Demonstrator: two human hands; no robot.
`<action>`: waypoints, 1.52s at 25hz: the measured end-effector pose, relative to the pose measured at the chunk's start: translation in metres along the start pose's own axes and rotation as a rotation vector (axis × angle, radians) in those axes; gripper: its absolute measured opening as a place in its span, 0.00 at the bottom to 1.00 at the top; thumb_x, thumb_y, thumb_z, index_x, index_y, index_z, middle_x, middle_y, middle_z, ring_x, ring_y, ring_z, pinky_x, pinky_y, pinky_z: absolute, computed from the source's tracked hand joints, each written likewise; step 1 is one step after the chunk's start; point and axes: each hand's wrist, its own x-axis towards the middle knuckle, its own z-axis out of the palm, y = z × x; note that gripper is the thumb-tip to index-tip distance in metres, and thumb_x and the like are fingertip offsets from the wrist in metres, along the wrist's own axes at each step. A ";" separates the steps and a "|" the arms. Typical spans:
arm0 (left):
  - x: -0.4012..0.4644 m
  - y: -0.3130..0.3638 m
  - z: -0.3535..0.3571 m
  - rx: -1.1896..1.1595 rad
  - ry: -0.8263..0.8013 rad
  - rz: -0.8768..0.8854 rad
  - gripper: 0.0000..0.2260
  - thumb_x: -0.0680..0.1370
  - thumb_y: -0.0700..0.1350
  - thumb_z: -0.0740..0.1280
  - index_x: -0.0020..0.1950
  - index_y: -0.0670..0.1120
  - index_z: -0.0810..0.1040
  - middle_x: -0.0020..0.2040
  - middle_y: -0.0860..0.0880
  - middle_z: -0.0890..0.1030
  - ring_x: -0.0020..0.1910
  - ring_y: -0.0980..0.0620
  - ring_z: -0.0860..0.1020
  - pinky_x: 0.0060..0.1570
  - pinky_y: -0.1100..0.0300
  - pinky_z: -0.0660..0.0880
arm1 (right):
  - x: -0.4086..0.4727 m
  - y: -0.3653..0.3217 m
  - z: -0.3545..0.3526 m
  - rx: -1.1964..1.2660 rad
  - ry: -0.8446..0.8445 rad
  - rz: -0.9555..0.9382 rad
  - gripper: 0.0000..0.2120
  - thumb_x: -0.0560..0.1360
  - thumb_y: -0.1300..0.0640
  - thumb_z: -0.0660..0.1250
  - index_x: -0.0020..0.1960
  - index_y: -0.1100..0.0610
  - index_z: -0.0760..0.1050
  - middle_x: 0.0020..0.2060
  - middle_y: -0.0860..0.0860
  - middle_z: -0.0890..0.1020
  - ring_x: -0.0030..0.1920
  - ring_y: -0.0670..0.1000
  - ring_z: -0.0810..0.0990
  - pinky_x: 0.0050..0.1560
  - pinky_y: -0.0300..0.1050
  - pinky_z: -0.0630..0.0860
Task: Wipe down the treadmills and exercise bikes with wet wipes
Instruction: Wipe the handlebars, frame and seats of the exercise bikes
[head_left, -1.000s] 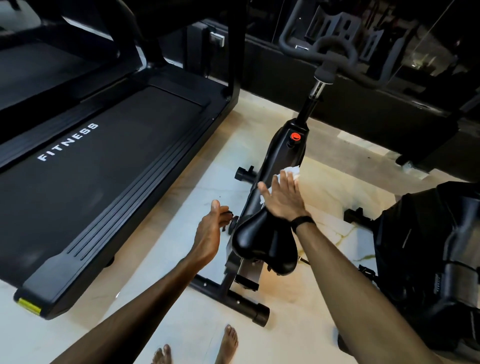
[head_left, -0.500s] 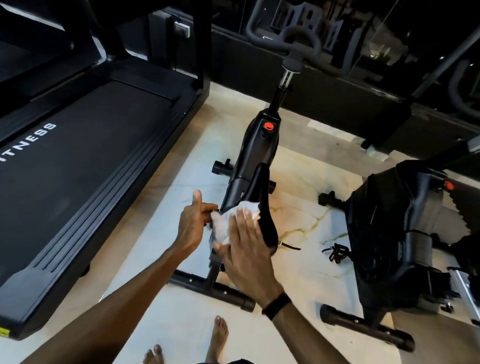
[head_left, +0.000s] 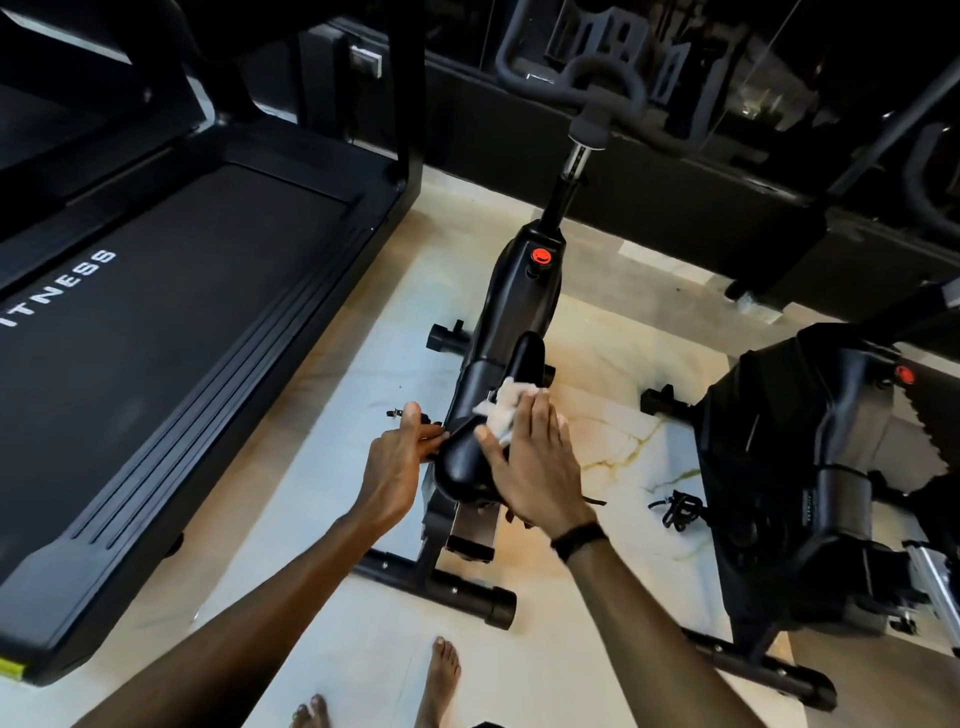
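A black exercise bike (head_left: 519, 306) stands in the middle of the floor, with a red knob on its frame. Its black saddle (head_left: 467, 462) is right below me. My right hand (head_left: 535, 462) lies flat on the saddle's right side and presses a crumpled white wet wipe (head_left: 506, 405) against it with straight fingers. My left hand (head_left: 400, 462) holds the saddle's left edge, its fingers curled round the rim and the thumb raised. A black treadmill (head_left: 171, 322) with the white word FITNESS fills the left.
A second black exercise bike (head_left: 821, 467) stands close on the right, a loose pedal strap (head_left: 675, 506) lying on the marble floor between the two. The near bike's rear foot bar (head_left: 441, 592) crosses just ahead of my bare feet (head_left: 441, 680). Dark glass wall behind.
My right hand has slid the wipe forward along the saddle's right side. My left hand, free in the air a second ago, took hold of the saddle's left edge and stays there.
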 end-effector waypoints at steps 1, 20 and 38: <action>-0.001 0.001 0.001 0.007 -0.007 -0.006 0.30 0.85 0.57 0.47 0.63 0.35 0.79 0.55 0.41 0.84 0.53 0.49 0.82 0.38 0.82 0.67 | 0.021 0.005 -0.006 0.042 -0.040 0.026 0.44 0.78 0.29 0.40 0.81 0.61 0.39 0.81 0.59 0.43 0.81 0.54 0.43 0.80 0.52 0.40; 0.002 0.001 -0.005 0.119 -0.011 0.022 0.35 0.81 0.67 0.49 0.59 0.40 0.83 0.53 0.46 0.86 0.50 0.56 0.83 0.48 0.73 0.70 | -0.069 0.036 0.006 0.185 0.281 -0.055 0.15 0.82 0.56 0.61 0.64 0.62 0.78 0.60 0.54 0.81 0.62 0.57 0.77 0.66 0.51 0.72; -0.019 0.066 0.032 0.167 -0.358 0.144 0.04 0.74 0.42 0.76 0.42 0.44 0.83 0.37 0.51 0.84 0.39 0.55 0.82 0.51 0.54 0.79 | -0.053 0.018 -0.062 1.255 -0.061 0.165 0.29 0.70 0.36 0.73 0.55 0.62 0.80 0.50 0.67 0.83 0.47 0.63 0.80 0.50 0.62 0.75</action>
